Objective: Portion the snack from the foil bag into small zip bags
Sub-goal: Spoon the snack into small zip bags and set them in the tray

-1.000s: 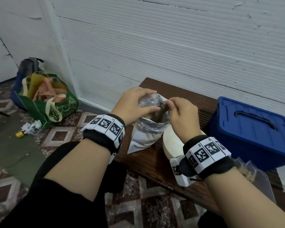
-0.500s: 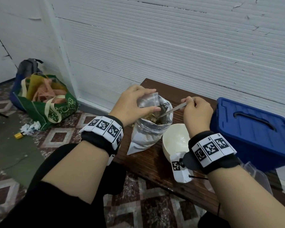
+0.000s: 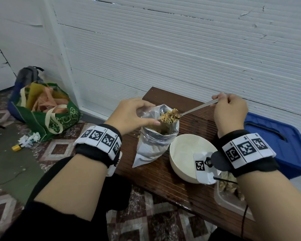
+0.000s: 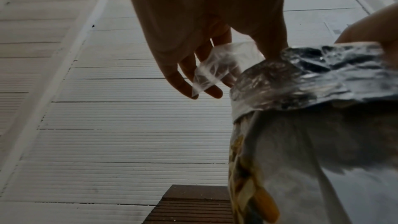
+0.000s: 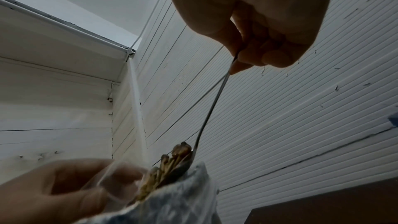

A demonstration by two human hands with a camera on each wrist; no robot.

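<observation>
Biggest thing in the shot is the white ribbed wall (image 3: pixel 163 49) running behind everything, with a patterned tile floor (image 3: pixel 59 148) below it. A dark wooden desk (image 3: pixel 163 180) sits against that wall. On the desk's right end is a blue plastic bin (image 3: pixel 276 145) with its lid on. Over on the floor to the left there's a green tote bag (image 3: pixel 47 117) stuffed with stuff, a grey backpack (image 3: pixel 27 75) behind it.

Now the actual action: the foil bag (image 3: pixel 155 145) stands upright on the desk, top folded down and open, snack visible inside. Just to its right is a white bowl (image 3: pixel 181 164), and near the desk's front right edge lies a clear bag (image 3: pixel 228 192) with some snack in it.

Left hand (image 3: pixel 130 117) is at the foil bag's mouth, fingers (image 4: pixel 187 81) curled and pinching a small zip bag (image 4: pixel 217 69) right beside the rim. Right hand (image 3: pixel 229 112) has its fingers closed around the handle of a metal spoon (image 3: pixel 196 108), held out to the right of the bag. The spoon's bowl is heaped with snack (image 3: pixel 169 116) and sits right over the foil bag's opening, close to the zip bag.
</observation>
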